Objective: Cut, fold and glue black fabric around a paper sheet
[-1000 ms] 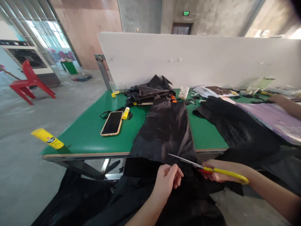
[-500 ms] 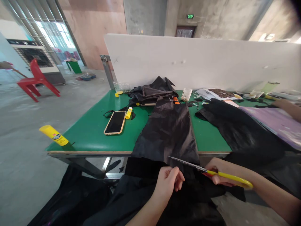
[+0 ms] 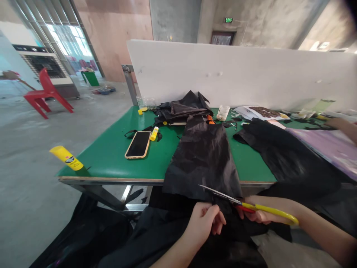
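At the near edge of the green table (image 3: pixel 111 165), a black sheet (image 3: pixel 205 160) lies lengthwise over the top, its near end hanging past the edge; the right hand (image 3: pixel 279 204) is closed about the handles of yellow-and-red scissors (image 3: pixel 248 205), a firm hold, with the blades slightly parted and pointing left across the sheet's near end; whether they bite into the material cannot be told. The left hand (image 3: pixel 208 219), just below the blades, has its fingers curled and thumb near them; whether it pinches any material cannot be determined.

Left of the sheet lie a phone (image 3: pixel 138 144), screen dark, and a small yellow tube (image 3: pixel 154 133) just beside it; a larger yellow tube (image 3: pixel 67 158) is at the table's left front corner. Behind the sheet sits a heap of black pieces (image 3: pixel 186 106); right of the heap is a clear cup (image 3: pixel 223 112); further right, another black piece (image 3: pixel 284 152) drapes over the edge beside purple material (image 3: pixel 326 145); another person's arm (image 3: pixel 344 130), blurred, reaches in there.
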The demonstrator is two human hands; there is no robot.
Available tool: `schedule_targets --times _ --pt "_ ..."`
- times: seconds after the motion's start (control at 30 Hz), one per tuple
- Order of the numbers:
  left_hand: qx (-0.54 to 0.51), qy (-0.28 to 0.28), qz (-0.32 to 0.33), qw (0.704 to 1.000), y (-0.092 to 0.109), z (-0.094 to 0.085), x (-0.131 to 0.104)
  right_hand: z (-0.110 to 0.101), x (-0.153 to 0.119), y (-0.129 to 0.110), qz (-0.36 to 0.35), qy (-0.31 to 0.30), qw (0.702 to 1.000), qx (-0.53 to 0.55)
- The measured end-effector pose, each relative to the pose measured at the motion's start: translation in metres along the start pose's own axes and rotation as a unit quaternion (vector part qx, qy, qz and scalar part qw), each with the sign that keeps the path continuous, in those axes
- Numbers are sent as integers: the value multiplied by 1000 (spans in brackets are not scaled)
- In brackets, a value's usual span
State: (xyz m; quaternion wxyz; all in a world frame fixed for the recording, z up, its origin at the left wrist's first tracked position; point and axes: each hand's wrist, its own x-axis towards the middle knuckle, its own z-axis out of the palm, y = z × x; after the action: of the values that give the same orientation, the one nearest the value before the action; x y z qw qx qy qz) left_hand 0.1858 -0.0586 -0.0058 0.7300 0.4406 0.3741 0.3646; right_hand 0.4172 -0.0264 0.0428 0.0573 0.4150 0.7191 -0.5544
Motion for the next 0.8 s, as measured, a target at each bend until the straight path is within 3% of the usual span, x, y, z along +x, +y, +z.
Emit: schedule_targets --times 0.13,0.33,0.5,0.8 --pt "9 0 -3 1000 0 1 -1 -4 1 -19 -8 -11 1000 9" --pt "-4 6 5 1000 1 -2 -1 1 14 -15 -13 18 999 28" --pt "-6 -20 -1 1000 -2 -4 -1 3 20 -19 -18 45 997 53" --pt "-7 -19 -24 1000 -3 -6 -7 7 24 -12 72 85 993 27"
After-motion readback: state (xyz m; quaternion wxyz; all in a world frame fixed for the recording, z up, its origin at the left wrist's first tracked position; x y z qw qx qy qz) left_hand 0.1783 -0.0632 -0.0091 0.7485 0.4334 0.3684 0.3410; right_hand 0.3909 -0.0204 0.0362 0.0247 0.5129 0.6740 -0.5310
